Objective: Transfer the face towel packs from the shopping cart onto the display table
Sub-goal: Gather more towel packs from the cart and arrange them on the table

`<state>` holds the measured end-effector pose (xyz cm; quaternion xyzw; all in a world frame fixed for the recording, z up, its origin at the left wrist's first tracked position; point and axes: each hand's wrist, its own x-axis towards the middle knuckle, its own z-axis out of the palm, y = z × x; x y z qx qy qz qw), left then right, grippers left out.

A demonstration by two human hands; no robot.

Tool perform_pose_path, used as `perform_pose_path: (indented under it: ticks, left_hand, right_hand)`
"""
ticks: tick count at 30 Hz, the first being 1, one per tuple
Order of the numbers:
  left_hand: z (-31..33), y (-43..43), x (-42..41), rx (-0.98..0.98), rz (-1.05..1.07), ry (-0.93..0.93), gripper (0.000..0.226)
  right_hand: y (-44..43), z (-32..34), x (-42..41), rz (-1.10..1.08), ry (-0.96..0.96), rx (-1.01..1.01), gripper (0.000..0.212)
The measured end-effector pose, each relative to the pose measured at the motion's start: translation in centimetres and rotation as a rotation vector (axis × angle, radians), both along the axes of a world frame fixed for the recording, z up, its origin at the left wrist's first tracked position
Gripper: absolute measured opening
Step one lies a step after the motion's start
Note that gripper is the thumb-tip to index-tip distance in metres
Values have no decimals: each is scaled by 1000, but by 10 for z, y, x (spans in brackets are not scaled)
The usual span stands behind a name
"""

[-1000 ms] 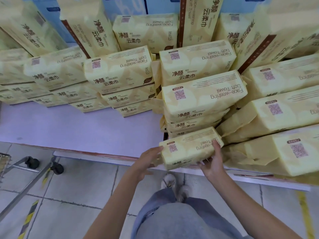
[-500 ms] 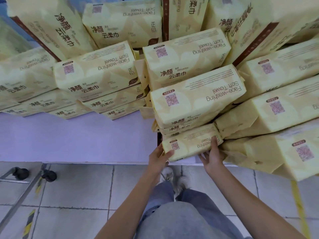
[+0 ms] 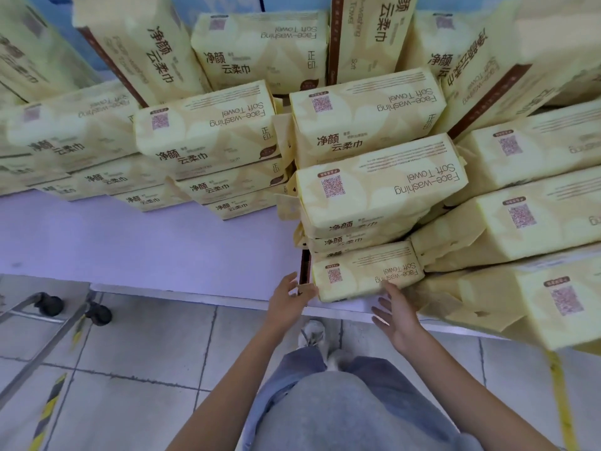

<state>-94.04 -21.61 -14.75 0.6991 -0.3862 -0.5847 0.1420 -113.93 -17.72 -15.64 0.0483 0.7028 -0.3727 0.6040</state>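
1. A towel pack [image 3: 367, 271] is lying flat at the front edge of the worktop [image 3: 130, 242], towards its right side, with the label facing up
2. It is sitting just in front of a stack [image 3: 380, 190] of the same packs and is pressing against the bigger packs [image 3: 504, 229] on its right
3. The left hand [image 3: 286, 301] is hovering at the pack's left end with its fingers loosely straight, holding nothing; I cannot tell whether the fingertips are touching the end flap
4. The right hand [image 3: 398, 317] is spreading wide open at the pack's near right side, holding nothing, with its fingertips reaching the pack's front face
5. More packs [image 3: 205, 131] are filling the back and left of the worktop, some lying in piles and some standing on end along the back edge
6. Part of the cart [image 3: 48, 304], a metal frame with two black castors, is standing on the tiled floor [image 3: 146, 346] off the worktop's front left
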Motion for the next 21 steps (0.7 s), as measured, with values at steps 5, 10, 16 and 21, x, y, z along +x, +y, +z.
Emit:
perform_pose_path:
  ticks: [5,10,16,21]
  left_hand:
    - [5,39,27,-9,-2,-97,53]
    - [10,107,29,-27,184,-128,46]
    - [16,198,13,7,478,-100,41]
    - [23,263,11,23,756,-60,40]
  right_hand:
    - [23,1,7,611,225,-102,29]
    - [41,5,7,1051,418,-338,42]
    - [76,-4,16,1337,398,-410,29]
    - [101,-8,37,1526,339,-445,30]
